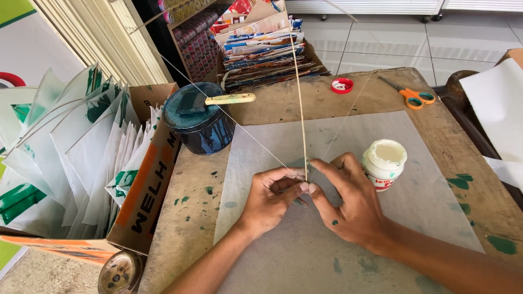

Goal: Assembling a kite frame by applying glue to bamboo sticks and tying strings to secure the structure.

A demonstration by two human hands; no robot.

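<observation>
Worn wooden table [381, 95] w/ green paint spots, tiled floor beyond; a sheet of thin translucent paper [305, 239] covers most of the top, right under both hands. Left hand [269, 198] is curled, fingertips pressed together on a thin bamboo stick [298, 98] where a thread [229, 115] meets it. Right hand [348, 198] comes in from the other side, thumb and forefinger pinching the same junction, other fingers loosely bent. The stick rises from the pinch point straight away from the hands; the thread runs taut up and to the left, a second strand angling off to the right.

Just right of the right hand: small white glue jar [384, 163], lid off. Left of the left hand: cardboard box [147, 179] stuffed w/ white-and-green paper kites [71, 141]. Further out past the left hand: dark blue paint tin [199, 120] w/ a brush [218, 99] laid across it. Beyond the fingertips: red cap [342, 85], orange-handled scissors [414, 97], stack of printed paper [267, 49].

Risks, as I judge: grip slackens, thread slides off the stick; too much pull could snap the stick or tear the sheet; an elbow may tip the open glue.
</observation>
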